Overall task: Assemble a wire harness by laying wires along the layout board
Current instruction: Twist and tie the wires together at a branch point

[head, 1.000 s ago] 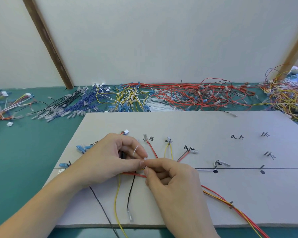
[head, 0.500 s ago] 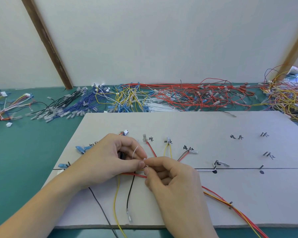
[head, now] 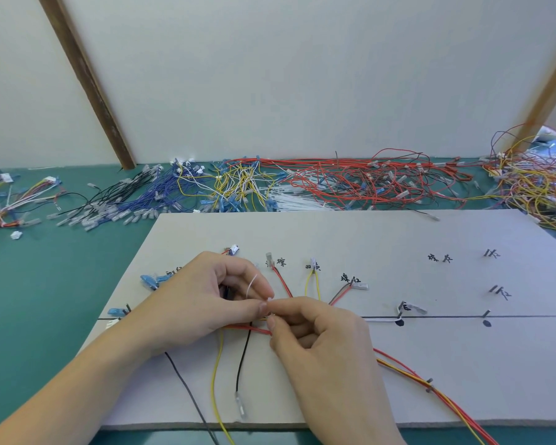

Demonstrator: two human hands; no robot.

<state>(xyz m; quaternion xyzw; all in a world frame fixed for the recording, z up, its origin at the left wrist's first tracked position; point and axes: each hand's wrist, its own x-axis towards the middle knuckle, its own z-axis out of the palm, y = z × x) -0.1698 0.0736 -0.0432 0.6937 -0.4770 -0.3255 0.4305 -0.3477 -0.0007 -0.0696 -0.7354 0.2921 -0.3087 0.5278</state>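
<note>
A grey layout board (head: 350, 232) lies on the green table, marked with a black line, pegs and handwritten labels. Red, yellow and black wires (head: 281, 281) fan out from a bundle at its left middle. My left hand (head: 203, 303) and my right hand (head: 321, 345) meet over that bundle, fingertips together. Both pinch a thin white cable tie (head: 252, 284) that loops up between them. A yellow wire (head: 215, 374) and a black wire (head: 241, 364) with a clear terminal hang toward the front edge. A red and yellow strand (head: 437, 390) runs off to the lower right.
Heaps of loose wires line the back of the table: black and blue (head: 126, 200), yellow (head: 238, 184), red (head: 366, 181), and a mixed tangle (head: 540, 184) at far right. A small bundle (head: 10, 207) lies at far left. Blue terminals (head: 151, 281) sit by my left hand.
Both hands stay almost still at the wire bundle; the fingertips shift only slightly on the white tie.
</note>
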